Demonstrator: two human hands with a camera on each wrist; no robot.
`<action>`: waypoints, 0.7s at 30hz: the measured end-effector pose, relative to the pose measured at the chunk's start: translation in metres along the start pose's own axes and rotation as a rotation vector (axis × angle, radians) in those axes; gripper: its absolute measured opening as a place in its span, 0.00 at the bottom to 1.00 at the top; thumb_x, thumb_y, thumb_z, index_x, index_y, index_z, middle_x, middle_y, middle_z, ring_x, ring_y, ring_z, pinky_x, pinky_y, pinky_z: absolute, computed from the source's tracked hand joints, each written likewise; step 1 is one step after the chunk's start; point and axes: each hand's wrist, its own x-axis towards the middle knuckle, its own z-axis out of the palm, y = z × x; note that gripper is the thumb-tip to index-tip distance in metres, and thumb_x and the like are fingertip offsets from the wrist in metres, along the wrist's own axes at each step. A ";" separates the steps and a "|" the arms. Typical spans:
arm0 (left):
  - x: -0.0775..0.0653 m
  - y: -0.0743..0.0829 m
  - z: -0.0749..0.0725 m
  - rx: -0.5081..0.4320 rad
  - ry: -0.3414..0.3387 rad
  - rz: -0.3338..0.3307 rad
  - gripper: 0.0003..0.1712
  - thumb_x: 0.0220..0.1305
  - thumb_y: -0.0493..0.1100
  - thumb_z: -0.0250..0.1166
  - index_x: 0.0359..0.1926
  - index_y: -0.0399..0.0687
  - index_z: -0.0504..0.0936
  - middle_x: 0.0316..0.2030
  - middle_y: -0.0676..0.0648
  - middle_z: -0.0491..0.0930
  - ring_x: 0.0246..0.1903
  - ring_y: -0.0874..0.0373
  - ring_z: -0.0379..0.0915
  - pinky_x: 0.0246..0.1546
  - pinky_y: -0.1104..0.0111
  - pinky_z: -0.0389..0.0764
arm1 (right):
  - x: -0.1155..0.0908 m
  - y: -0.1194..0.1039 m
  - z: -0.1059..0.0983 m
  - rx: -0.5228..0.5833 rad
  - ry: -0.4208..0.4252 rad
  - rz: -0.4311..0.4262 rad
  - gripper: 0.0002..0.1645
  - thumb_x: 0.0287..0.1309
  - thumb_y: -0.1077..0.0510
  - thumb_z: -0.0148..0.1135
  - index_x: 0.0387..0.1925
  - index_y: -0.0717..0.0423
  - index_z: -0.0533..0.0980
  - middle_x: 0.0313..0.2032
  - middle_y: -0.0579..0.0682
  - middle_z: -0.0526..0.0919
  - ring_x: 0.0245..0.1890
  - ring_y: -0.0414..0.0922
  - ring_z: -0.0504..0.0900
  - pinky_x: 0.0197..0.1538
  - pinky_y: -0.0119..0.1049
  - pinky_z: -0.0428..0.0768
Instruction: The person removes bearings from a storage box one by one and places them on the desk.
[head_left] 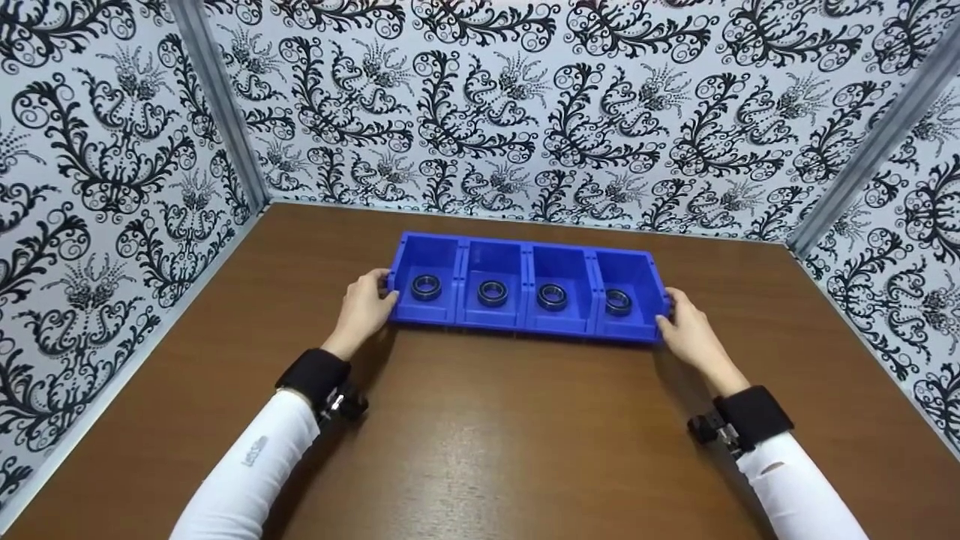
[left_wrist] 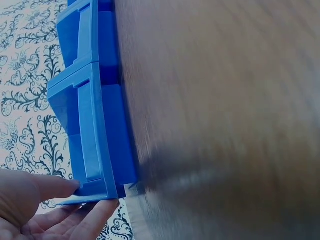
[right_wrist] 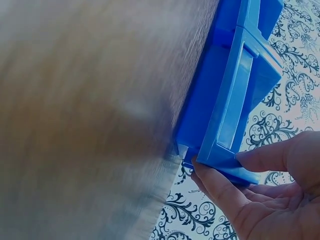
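Note:
A row of joined blue bins [head_left: 487, 319] lies lengthwise across the wooden table, its low fronts facing me. Each of its several compartments holds one dark ring bearing [head_left: 426, 297], lying flat near the front. At the left end, my left hand [head_left: 364, 307] pinches the side wall, thumb inside the front corner and fingers outside. My right hand [head_left: 690, 330] grips the opposite end the same way. Both wrist views show the thumb over the wall's edge and fingers against the outer side of the blue bins [left_wrist: 92, 130]. The bearings are hidden in the wrist views.
The brown table [head_left: 465, 435] reaches back to a patterned wall [head_left: 510, 112], with similar panels on the left and right. Grey posts [head_left: 225, 105] stand at the back corners. Each wrist wears a black band [head_left: 315, 375] with a small camera.

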 end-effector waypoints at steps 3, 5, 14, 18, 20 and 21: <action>-0.004 0.000 -0.001 -0.001 0.000 -0.002 0.25 0.69 0.34 0.62 0.64 0.28 0.75 0.58 0.28 0.82 0.58 0.37 0.82 0.62 0.48 0.81 | -0.003 -0.001 0.000 0.009 -0.002 0.007 0.32 0.72 0.68 0.47 0.71 0.81 0.54 0.65 0.84 0.67 0.67 0.76 0.69 0.67 0.67 0.72; -0.006 0.000 -0.001 -0.005 -0.002 -0.006 0.24 0.69 0.34 0.62 0.64 0.28 0.75 0.57 0.28 0.82 0.58 0.37 0.82 0.61 0.48 0.81 | -0.005 -0.002 0.000 0.014 0.003 0.010 0.32 0.72 0.68 0.48 0.71 0.81 0.54 0.65 0.84 0.67 0.67 0.76 0.69 0.68 0.67 0.72; -0.015 -0.001 -0.004 -0.029 -0.034 -0.012 0.25 0.70 0.33 0.62 0.65 0.28 0.74 0.58 0.28 0.81 0.58 0.37 0.82 0.61 0.48 0.82 | -0.013 -0.003 -0.001 0.013 0.005 0.000 0.32 0.71 0.69 0.49 0.70 0.81 0.55 0.63 0.84 0.69 0.65 0.75 0.71 0.66 0.67 0.74; -0.019 -0.001 -0.006 -0.039 -0.042 -0.013 0.25 0.70 0.33 0.62 0.66 0.28 0.73 0.59 0.28 0.81 0.59 0.37 0.81 0.61 0.48 0.82 | -0.018 -0.004 -0.001 0.010 0.000 -0.009 0.32 0.71 0.69 0.48 0.70 0.81 0.54 0.63 0.84 0.69 0.65 0.75 0.72 0.64 0.66 0.75; -0.020 -0.002 -0.007 -0.037 -0.047 -0.010 0.25 0.70 0.33 0.62 0.66 0.28 0.73 0.59 0.28 0.80 0.59 0.37 0.81 0.62 0.48 0.81 | -0.020 -0.004 -0.001 0.011 -0.006 -0.011 0.32 0.71 0.69 0.48 0.70 0.81 0.54 0.63 0.84 0.69 0.64 0.75 0.72 0.63 0.66 0.76; -0.021 -0.002 -0.007 -0.034 -0.049 -0.008 0.25 0.70 0.33 0.62 0.66 0.28 0.73 0.60 0.28 0.80 0.59 0.37 0.81 0.62 0.48 0.81 | -0.020 -0.004 -0.001 0.012 -0.012 -0.014 0.32 0.72 0.69 0.48 0.70 0.81 0.54 0.63 0.84 0.68 0.64 0.75 0.72 0.63 0.66 0.77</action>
